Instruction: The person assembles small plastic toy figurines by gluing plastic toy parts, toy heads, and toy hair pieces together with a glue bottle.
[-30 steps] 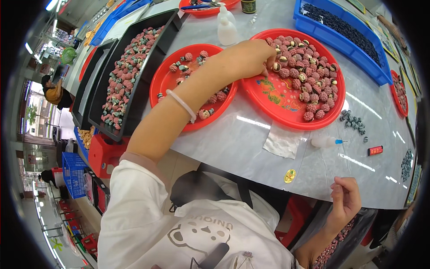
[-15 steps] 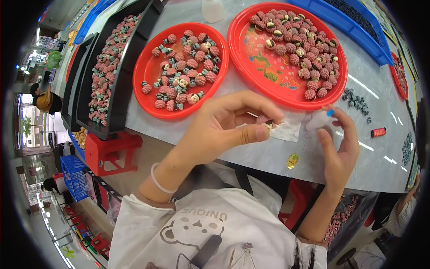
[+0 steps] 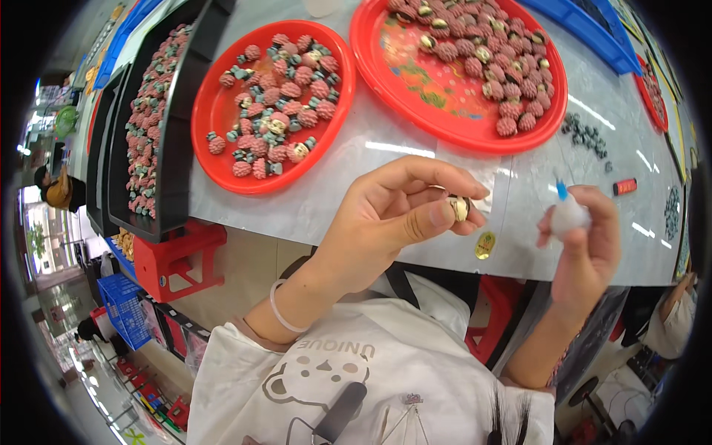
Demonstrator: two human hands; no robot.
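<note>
Between the thumb and fingers of my left hand [image 3: 400, 211] is a small figure head [image 3: 460, 209], its cream face side and dark edge showing. My fingers hide most of the rest of it. My right hand [image 3: 595, 241] is closed round a small white squeeze bottle [image 3: 569, 217], whose blue tip points up. The two hands are apart, both above the near part of the table. Beyond my left hand, a round red tray [image 3: 452, 139] carries many loose pink curly heads with cream and dark parts. Another red tray [image 3: 204, 167], farther left, holds pink heads joined to grey-green pieces.
A long black tray [image 3: 176, 141] full of pink and grey pieces stands at the left. Small dark pieces [image 3: 586, 139] lie right of the larger red tray, near a red lighter [image 3: 625, 186]. A gold oval sticker [image 3: 485, 245] sits by the table's front edge. Blue trays stand at the back.
My right hand has moved right, away from my left, and the bottle's blue tip has turned upward. The head in my left hand now shows more of its cream side. The view has shifted slightly.
</note>
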